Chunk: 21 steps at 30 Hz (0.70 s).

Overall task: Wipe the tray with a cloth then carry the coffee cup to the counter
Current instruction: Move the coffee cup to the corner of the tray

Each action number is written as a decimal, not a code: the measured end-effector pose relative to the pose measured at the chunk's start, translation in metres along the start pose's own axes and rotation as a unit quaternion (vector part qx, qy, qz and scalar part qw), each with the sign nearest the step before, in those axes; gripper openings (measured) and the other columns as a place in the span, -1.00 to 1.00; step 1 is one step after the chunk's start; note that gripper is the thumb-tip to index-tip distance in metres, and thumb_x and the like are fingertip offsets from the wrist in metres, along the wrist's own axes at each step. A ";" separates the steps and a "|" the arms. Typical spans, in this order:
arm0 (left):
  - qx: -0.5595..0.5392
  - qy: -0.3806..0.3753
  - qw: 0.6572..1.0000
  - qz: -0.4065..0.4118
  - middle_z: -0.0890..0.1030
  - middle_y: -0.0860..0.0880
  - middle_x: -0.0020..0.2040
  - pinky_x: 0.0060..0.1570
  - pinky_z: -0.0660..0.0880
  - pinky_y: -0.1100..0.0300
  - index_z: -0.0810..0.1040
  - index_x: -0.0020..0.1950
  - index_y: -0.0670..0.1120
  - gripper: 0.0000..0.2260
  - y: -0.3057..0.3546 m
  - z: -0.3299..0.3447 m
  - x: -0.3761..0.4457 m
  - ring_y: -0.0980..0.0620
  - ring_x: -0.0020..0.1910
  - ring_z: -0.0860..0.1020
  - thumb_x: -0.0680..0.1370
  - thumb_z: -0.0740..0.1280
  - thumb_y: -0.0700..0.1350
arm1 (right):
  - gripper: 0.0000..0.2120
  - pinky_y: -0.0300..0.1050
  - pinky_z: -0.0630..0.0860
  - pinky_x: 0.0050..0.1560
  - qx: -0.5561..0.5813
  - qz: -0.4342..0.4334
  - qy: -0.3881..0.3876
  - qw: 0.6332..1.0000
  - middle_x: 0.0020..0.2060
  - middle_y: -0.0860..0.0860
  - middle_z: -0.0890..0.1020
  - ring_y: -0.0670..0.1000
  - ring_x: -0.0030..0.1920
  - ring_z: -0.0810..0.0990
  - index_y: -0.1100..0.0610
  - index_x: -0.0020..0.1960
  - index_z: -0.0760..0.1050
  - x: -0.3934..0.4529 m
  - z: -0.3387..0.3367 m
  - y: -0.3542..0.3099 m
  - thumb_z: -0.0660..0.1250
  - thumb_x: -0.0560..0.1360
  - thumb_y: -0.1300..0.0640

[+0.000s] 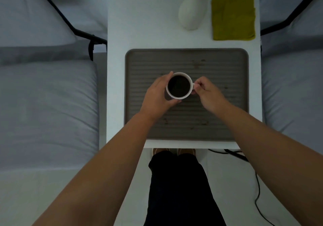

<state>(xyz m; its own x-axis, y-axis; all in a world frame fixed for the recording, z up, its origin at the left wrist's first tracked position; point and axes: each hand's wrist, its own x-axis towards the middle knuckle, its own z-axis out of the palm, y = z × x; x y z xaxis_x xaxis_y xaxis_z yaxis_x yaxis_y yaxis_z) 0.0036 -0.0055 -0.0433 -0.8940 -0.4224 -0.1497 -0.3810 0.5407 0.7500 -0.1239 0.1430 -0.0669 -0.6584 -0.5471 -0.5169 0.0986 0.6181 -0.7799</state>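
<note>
A white coffee cup [179, 85] full of dark coffee is over the middle of a grey ribbed tray [218, 65] on a white table. My left hand [158, 94] wraps around the cup's left side. My right hand [208, 91] pinches the handle on the cup's right side. Small brown stains dot the tray near its far middle and near its front edge. A folded olive-yellow cloth [233, 18] lies flat on the table's far right corner, apart from both hands.
A white vase [191, 13] with green leaves stands behind the tray, left of the cloth. Beds with pale bedding [49, 103] flank the white table [139, 24] on both sides. A black cable [257, 182] runs across the floor at the right.
</note>
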 end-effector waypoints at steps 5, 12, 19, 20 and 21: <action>0.002 0.054 0.998 -0.019 0.48 -0.04 0.33 0.28 0.45 0.12 0.31 0.46 -0.06 -0.20 -0.024 -0.035 0.005 0.06 0.30 0.45 0.30 0.58 0.00 | -0.79 0.09 0.49 0.06 -0.019 -0.049 -0.044 0.998 -0.20 -0.04 0.60 0.10 -0.02 0.59 -0.09 -0.20 0.37 0.024 0.025 -0.040 0.14 0.60 0.07; 0.001 0.107 0.993 -0.051 0.49 -0.03 0.31 0.25 0.47 0.12 0.31 0.46 -0.05 -0.21 -0.059 -0.071 0.021 0.09 0.28 0.45 0.31 0.56 0.05 | -0.86 -0.12 0.45 -0.09 -0.034 -0.065 -0.066 0.995 -0.12 0.02 0.61 0.00 -0.07 0.56 0.02 -0.09 0.40 0.061 0.066 -0.086 0.11 0.62 0.08; -0.035 0.107 0.991 -0.069 0.47 0.02 0.33 0.26 0.48 0.05 0.30 0.45 0.02 -0.22 -0.080 -0.078 0.035 0.11 0.30 0.43 0.31 0.56 0.02 | -0.87 -0.06 0.49 -0.03 -0.055 -0.061 -0.073 0.994 -0.13 0.04 0.62 0.05 -0.04 0.59 0.07 -0.03 0.39 0.085 0.083 -0.096 0.11 0.62 0.07; -0.031 0.101 0.992 -0.070 0.46 0.02 0.34 0.26 0.48 0.05 0.29 0.46 0.02 -0.22 -0.083 -0.076 0.035 0.11 0.31 0.43 0.31 0.56 0.02 | -0.87 -0.06 0.49 -0.04 -0.062 -0.057 -0.076 0.994 -0.13 0.03 0.61 0.06 -0.04 0.59 0.06 -0.03 0.39 0.086 0.085 -0.094 0.11 0.62 0.07; -0.029 0.095 0.992 -0.071 0.46 0.01 0.34 0.26 0.48 0.05 0.28 0.47 0.02 -0.21 -0.085 -0.075 0.035 0.11 0.31 0.42 0.32 0.56 0.01 | -0.87 -0.06 0.48 -0.04 -0.067 -0.054 -0.078 0.993 -0.14 0.03 0.61 0.07 -0.03 0.59 0.05 -0.03 0.38 0.086 0.085 -0.092 0.10 0.62 0.06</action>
<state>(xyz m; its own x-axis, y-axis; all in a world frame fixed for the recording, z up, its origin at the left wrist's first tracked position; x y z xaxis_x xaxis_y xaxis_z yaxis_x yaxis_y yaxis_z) 0.0227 -0.1212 -0.0639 -0.7690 -0.6244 -0.1366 -0.4815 0.4253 0.7663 -0.1257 -0.0091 -0.0696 -0.5343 -0.6887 -0.4900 -0.0724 0.6149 -0.7853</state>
